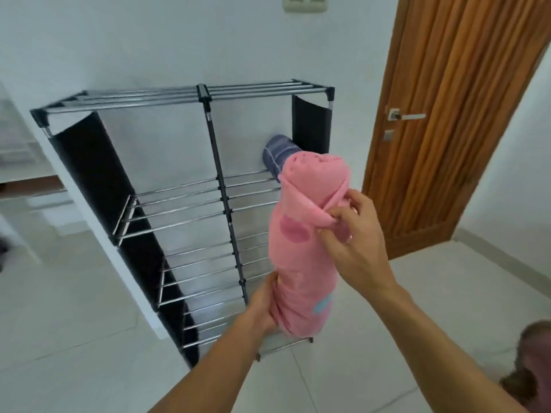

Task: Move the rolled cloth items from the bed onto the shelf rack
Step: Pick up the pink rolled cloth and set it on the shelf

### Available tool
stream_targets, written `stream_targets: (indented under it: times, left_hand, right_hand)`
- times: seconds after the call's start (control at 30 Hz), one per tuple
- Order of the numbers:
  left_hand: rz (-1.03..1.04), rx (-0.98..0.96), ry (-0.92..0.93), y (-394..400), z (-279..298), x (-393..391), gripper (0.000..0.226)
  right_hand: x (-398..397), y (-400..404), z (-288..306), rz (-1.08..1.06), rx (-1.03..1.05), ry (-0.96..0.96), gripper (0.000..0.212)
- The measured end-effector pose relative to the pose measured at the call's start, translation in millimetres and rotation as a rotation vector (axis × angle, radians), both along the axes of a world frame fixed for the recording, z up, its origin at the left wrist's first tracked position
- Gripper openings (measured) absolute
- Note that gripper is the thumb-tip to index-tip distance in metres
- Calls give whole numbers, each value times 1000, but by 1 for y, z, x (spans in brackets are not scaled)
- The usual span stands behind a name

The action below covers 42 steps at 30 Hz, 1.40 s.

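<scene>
I hold a pink rolled cloth [301, 245] upright in front of the shelf rack [185, 186]. My left hand [264, 305] grips its lower end. My right hand [354, 234] pinches a loose fold near its top. The rack is metal tubes with black fabric sides, standing against the white wall. A blue-grey rolled cloth [278, 155] lies on the right half of the rack's second tier, partly hidden behind the pink roll. The bed is out of sight.
A wooden door [453, 114] with a metal handle stands to the right of the rack. The floor is pale tile [89, 338]. A brownish soft object [533, 362] shows at the lower right edge. Blurred furniture sits at the far left.
</scene>
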<state>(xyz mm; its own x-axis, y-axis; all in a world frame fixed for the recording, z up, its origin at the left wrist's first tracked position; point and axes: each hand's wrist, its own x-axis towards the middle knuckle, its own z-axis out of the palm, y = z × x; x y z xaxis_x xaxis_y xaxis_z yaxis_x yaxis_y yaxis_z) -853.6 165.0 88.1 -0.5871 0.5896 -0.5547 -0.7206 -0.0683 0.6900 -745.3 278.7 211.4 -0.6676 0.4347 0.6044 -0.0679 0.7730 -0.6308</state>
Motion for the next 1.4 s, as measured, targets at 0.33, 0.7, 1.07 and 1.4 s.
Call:
stream_targets:
  times: [0.33,0.7,1.07,1.4]
  left_hand:
    - [161,112,2,33,23,-130,37]
    - [126,89,-27,47,14,-219,40]
    - [-167,-245,144,17,17,-216,41]
    - [90,-187,390,37,57,-231,31]
  right_hand:
    - [-216,49,39,135,109,-134,26]
    - [-352,83,32,87,75,-399,67]
    - [-359,83,-5,59,39,-624,92]
    - [-345,90,-7,40,-41,-849,96]
